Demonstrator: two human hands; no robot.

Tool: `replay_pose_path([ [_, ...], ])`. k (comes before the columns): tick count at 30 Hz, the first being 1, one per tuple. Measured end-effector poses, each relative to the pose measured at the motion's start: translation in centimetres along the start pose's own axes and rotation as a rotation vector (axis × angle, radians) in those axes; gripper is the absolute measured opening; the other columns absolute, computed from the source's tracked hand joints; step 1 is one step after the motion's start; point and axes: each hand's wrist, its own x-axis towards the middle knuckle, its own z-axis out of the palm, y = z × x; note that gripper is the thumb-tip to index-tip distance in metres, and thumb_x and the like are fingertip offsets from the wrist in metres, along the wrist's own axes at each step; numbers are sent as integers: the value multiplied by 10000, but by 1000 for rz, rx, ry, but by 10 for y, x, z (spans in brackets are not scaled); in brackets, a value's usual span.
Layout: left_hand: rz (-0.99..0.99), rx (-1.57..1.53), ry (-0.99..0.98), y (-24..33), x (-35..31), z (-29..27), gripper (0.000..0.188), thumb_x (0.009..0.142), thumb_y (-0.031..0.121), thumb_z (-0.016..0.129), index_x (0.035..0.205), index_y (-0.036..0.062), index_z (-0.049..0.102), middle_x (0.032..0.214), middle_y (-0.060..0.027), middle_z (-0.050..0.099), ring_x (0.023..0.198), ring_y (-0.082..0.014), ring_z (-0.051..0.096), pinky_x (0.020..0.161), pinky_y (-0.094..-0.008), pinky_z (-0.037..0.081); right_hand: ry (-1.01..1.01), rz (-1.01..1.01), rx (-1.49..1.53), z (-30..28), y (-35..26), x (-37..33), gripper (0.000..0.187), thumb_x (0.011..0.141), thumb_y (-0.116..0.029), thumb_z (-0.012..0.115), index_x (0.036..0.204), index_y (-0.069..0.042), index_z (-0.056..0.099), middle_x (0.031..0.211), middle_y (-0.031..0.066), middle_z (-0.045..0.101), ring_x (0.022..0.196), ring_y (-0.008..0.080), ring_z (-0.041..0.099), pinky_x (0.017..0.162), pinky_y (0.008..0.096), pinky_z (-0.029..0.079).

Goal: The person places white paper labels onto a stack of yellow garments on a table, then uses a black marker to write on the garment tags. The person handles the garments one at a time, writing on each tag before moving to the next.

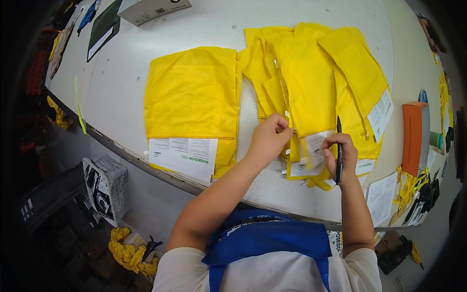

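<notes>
My left hand [270, 137] pinches the near edge of a yellow folded fabric piece [311, 82] that lies on a fanned-out pile of similar pieces. A black pen [339, 146] stands upright in my curled right hand [343, 155], just right of the left one. Between the hands, a printed white sheet [315, 146] shows at the lower end of the top piece, partly blurred. Left of the pile lies a flat yellow folded stack [192, 92], with a white printed sheet [182, 155] along its near edge.
On the pale table [119, 92], a white box [153, 9] and a dark green folder [104, 29] sit at the far left. An orange box [412, 138] and printed papers [381, 198] are at the right. Below the left table edge stands a white basket [111, 187].
</notes>
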Motion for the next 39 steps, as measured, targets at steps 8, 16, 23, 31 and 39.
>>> replay_pose_path([
  [8, 21, 15, -78, 16, -21, 49, 124, 872, 69, 566, 984, 15, 563, 828, -84, 622, 762, -151, 583, 707, -269, 458, -185, -193, -120, 22, 2, 61, 192, 838, -60, 582, 1028, -75, 559, 980, 97, 631, 901, 285, 585, 940, 377, 369],
  [16, 74, 90, 0, -11, -37, 22, 293, 823, -41, 502, 1106, 27, 480, 1107, -125, 559, 740, -190, 597, 676, -292, 482, -209, -141, -373, 1, 22, 55, 154, 846, -49, 557, 994, -87, 550, 856, 58, 623, 859, 257, 582, 959, 393, 343],
  [23, 168, 228, 320, -12, -35, 2, 321, 821, 24, 596, 1125, 8, 495, 1016, -86, 608, 683, -114, 547, 639, -247, 451, -104, -115, -360, -6, 28, 42, 170, 847, -90, 594, 1014, -62, 593, 885, 77, 634, 842, 256, 579, 919, 368, 379],
  [31, -30, -70, 176, -29, -13, -9, 135, 866, 87, 617, 963, -7, 624, 815, -27, 630, 680, -69, 521, 618, -205, 422, 61, 293, 148, 56, -5, 9, 154, 772, -70, 679, 915, -19, 654, 842, 82, 652, 735, 157, 604, 678, 265, 472],
  [39, -109, -152, 132, -26, -13, -15, 143, 896, 124, 590, 940, -3, 640, 794, -13, 631, 594, -30, 461, 504, -181, 331, 97, 228, 58, 80, 8, 6, 114, 719, -70, 702, 809, -53, 635, 720, 82, 635, 676, 216, 603, 633, 303, 477],
])
